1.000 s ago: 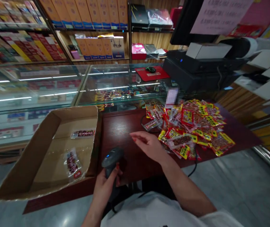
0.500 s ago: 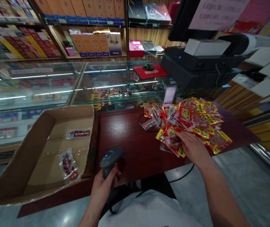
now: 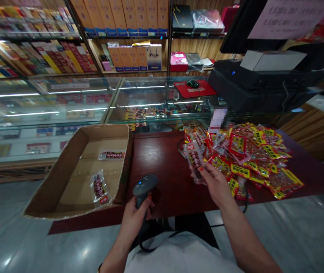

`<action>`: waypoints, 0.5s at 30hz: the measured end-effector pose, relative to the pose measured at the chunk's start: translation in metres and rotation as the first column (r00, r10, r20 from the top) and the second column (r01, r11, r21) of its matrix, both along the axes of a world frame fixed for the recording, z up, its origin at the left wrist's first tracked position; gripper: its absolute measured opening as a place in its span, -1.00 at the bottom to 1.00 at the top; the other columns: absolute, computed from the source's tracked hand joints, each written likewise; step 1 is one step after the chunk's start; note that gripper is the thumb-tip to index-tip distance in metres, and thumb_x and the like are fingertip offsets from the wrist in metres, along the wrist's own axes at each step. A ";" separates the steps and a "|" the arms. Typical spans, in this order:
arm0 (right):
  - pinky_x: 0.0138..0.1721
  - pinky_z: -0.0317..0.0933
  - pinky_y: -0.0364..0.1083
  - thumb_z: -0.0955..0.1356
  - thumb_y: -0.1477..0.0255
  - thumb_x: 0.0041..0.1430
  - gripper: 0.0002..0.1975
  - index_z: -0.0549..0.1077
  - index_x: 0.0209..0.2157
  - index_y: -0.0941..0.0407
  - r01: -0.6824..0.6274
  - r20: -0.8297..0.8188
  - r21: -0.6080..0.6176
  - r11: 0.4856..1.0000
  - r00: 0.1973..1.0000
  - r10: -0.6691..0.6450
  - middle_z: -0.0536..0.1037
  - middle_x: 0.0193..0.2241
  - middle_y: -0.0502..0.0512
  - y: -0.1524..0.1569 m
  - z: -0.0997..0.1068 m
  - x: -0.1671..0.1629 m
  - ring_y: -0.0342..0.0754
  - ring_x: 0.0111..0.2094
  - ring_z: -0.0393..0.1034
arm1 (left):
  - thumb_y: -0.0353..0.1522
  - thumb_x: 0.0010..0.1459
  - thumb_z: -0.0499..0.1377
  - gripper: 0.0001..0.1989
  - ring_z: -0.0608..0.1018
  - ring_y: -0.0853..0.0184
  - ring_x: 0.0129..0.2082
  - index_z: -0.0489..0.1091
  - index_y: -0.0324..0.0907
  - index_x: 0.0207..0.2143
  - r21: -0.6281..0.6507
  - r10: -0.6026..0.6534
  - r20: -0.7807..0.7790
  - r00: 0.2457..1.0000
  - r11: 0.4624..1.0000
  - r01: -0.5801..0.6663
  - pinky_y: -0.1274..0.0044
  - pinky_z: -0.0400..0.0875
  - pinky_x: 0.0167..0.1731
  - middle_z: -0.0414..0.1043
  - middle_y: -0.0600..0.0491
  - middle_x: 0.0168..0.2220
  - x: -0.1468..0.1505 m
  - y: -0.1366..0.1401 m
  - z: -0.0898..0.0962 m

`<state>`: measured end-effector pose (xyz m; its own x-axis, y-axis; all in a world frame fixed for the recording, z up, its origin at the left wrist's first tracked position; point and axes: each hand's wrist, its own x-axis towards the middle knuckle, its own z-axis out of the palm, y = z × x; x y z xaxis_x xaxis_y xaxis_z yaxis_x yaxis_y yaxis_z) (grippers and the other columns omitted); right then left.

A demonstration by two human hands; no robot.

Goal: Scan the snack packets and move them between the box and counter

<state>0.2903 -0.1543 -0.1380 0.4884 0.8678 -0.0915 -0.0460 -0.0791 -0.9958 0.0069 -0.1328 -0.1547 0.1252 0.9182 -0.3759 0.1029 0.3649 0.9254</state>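
My left hand (image 3: 139,210) is wrapped round the handle of a grey barcode scanner (image 3: 145,185) with a small blue light. Between the fingers of my right hand (image 3: 214,184) is a clear snack packet (image 3: 194,161) with dark red printing, lifted at the left edge of a heap. That heap of red and yellow snack packets (image 3: 264,151) spreads over the right part of the dark red table (image 3: 162,159). To the left stands an open cardboard box (image 3: 65,185). Two packets lie apart on its floor: one snack packet (image 3: 99,186) near the front, another packet (image 3: 112,155) farther back.
Behind the table runs a glass display counter (image 3: 88,98), with a red mouse pad (image 3: 198,91) and black mouse (image 3: 193,83) on top. A black cash-register unit (image 3: 247,87) and a monitor (image 3: 241,30) stand at the right. A dark cable (image 3: 246,197) hangs over the table's front edge.
My right hand has come away from the heap to the left and now holds up a clear snack packet. The left hand keeps its grip on the scanner. The view has shifted.
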 end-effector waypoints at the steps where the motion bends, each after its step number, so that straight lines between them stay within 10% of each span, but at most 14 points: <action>1: -0.41 0.44 -0.05 0.46 0.10 0.08 -0.51 0.55 -0.01 0.05 -0.061 -0.111 0.005 0.998 0.992 0.061 0.69 -0.25 0.08 0.010 -0.005 -0.014 0.01 -0.39 0.57 | -0.02 -0.02 0.32 -0.53 0.39 0.44 -0.70 0.45 -0.25 -0.30 0.003 -0.002 -0.004 1.000 1.000 0.002 0.59 0.30 -0.67 0.50 0.08 -0.56 0.000 -0.001 0.000; 11: 0.01 0.38 0.02 0.53 0.26 0.04 -0.50 0.44 0.02 -0.06 -0.072 -0.415 0.161 0.984 0.900 0.134 0.64 -0.07 -0.01 0.034 -0.047 -0.049 0.00 -0.04 0.52 | -0.05 0.04 0.29 -0.59 0.39 0.44 -0.68 0.42 -0.24 -0.33 0.006 -0.025 -0.016 1.000 1.000 0.025 0.59 0.32 -0.65 0.50 0.07 -0.54 -0.001 -0.004 -0.004; 15: -0.16 0.40 -0.07 0.56 0.25 -0.04 -0.57 0.52 -0.11 0.01 -0.035 -0.475 0.113 0.993 0.876 0.085 0.67 -0.13 0.02 0.037 -0.045 -0.050 -0.01 -0.12 0.53 | -0.06 0.03 0.30 -0.60 0.38 0.45 -0.69 0.43 -0.25 -0.36 -0.004 -0.018 -0.026 1.000 1.000 0.018 0.59 0.31 -0.64 0.50 0.05 -0.55 0.000 -0.004 -0.004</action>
